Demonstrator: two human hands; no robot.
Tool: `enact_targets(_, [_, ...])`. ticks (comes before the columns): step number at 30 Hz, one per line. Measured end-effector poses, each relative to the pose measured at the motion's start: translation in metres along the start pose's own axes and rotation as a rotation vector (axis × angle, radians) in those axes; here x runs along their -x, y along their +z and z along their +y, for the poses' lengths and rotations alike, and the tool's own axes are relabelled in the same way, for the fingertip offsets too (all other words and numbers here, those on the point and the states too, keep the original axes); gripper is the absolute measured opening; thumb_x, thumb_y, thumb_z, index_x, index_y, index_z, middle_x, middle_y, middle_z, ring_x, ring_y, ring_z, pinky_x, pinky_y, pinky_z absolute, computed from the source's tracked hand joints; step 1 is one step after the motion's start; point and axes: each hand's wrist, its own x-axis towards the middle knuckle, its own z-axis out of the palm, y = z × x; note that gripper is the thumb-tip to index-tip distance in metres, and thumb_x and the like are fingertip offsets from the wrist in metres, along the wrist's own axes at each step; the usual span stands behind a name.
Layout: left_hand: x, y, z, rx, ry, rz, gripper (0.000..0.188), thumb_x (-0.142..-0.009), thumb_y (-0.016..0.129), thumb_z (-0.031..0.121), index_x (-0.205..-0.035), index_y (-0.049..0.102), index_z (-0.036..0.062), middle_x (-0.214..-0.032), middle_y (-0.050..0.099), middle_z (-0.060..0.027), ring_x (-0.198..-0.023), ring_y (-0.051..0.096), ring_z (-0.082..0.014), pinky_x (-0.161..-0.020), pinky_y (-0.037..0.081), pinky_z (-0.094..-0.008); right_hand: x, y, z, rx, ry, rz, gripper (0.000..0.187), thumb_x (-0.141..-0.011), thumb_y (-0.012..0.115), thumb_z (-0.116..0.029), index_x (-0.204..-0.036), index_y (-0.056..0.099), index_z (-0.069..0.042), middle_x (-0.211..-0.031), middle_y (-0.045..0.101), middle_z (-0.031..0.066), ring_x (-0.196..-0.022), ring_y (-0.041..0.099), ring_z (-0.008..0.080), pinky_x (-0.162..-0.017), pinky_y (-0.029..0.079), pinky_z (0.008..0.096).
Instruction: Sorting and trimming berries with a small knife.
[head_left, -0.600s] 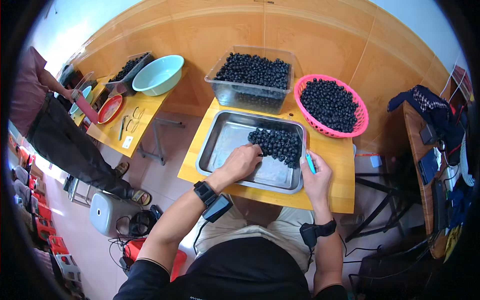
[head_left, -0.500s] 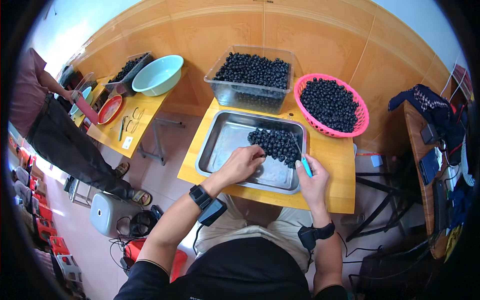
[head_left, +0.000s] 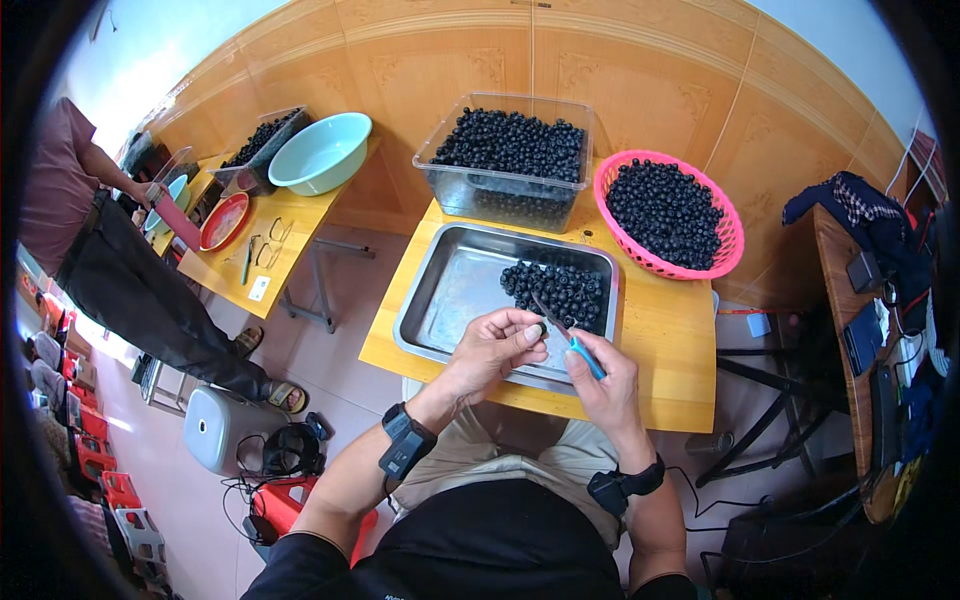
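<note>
My left hand (head_left: 500, 352) pinches a small dark round fruit (head_left: 543, 328) between thumb and fingertips, above the near side of a metal tray (head_left: 440, 290). Just to its right, my right hand (head_left: 607, 385) is closed around the turquoise handle (head_left: 586, 358) of a small tool. Its thin, dark, slightly curved tip (head_left: 548, 312) points up and left, close to the pinched fruit; whether they touch, I cannot tell. A heap of dark, berry-like fruits (head_left: 562, 287) covers the right part of the tray.
Behind the tray stand a clear plastic bin (head_left: 500, 193) and a pink basket (head_left: 738, 235), both full of dark fruits. On a left table (head_left: 235, 275) are a light-green basin (head_left: 320, 155), a red plate (head_left: 224, 222) and glasses. A person (head_left: 120, 270) stands there. A cluttered wooden desk (head_left: 840, 290) is at right.
My left hand has lifted from the tray toward me, with a fruit in its fingertips. My right hand has come nearer and left, bringing the tool's tip from the heap to the left fingertips.
</note>
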Motion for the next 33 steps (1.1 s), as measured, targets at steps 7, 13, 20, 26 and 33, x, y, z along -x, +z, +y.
enact_targets(7, [0.008, 0.003, -0.001, 0.166, -0.029, -0.041, 0.016, -0.097, 0.065, 0.009, -0.112, 0.067, 0.0024, -0.101, 0.071, -0.0075, -0.09, 0.071, -0.0157, -0.085, 0.062, -0.0308, 0.004, 0.002, -0.005, 0.066, -0.087, -0.046, 0.038, -0.098, 0.065, -0.031, -0.114, 0.068, 0.003, -0.081, 0.065, 0.0164, -0.069, 0.065, 0.0264, -0.061, 0.048, 0.0353])
enact_targets(13, [0.014, 0.007, -0.002, 0.18, -0.005, -0.014, 0.017, -0.097, 0.065, 0.009, -0.113, 0.067, 0.003, -0.102, 0.071, -0.0066, -0.091, 0.071, -0.0153, -0.087, 0.061, -0.0305, 0.005, 0.003, -0.013, 0.104, -0.128, -0.053, 0.037, -0.097, 0.066, -0.031, -0.113, 0.069, 0.003, -0.078, 0.063, 0.0158, -0.066, 0.063, 0.0257, -0.06, 0.047, 0.0361])
enact_targets(20, [0.019, 0.003, -0.007, 0.207, 0.026, -0.053, 0.015, -0.097, 0.066, 0.01, -0.11, 0.067, 0.0036, -0.1, 0.07, -0.0065, -0.092, 0.069, -0.0144, -0.088, 0.06, -0.0309, 0.006, 0.002, -0.02, 0.136, -0.12, -0.06, 0.037, -0.097, 0.067, -0.03, -0.112, 0.07, 0.004, -0.078, 0.063, 0.0157, -0.066, 0.063, 0.0264, -0.06, 0.047, 0.0354])
enact_targets(26, [0.03, 0.018, 0.009, 0.158, 0.057, -0.095, 0.013, -0.096, 0.067, 0.009, -0.107, 0.067, 0.0027, -0.098, 0.07, -0.007, -0.087, 0.069, -0.0143, -0.086, 0.06, -0.0309, 0.004, -0.005, -0.001, -0.006, -0.018, 0.097, 0.032, -0.096, 0.068, -0.024, -0.112, 0.07, 0.004, -0.083, 0.066, 0.0116, -0.072, 0.061, 0.0165, -0.065, 0.047, 0.0312])
enact_targets(33, [0.03, 0.012, 0.002, 0.128, 0.028, -0.065, 0.015, -0.096, 0.067, 0.007, -0.11, 0.067, 0.0015, -0.103, 0.071, -0.0067, -0.092, 0.069, -0.0139, -0.086, 0.06, -0.0289, -0.005, 0.003, -0.035, 0.01, -0.187, -0.09, 0.035, -0.09, 0.076, -0.021, -0.116, 0.07, 0.002, -0.079, 0.063, 0.01, -0.069, 0.061, 0.0174, -0.061, 0.047, 0.0296])
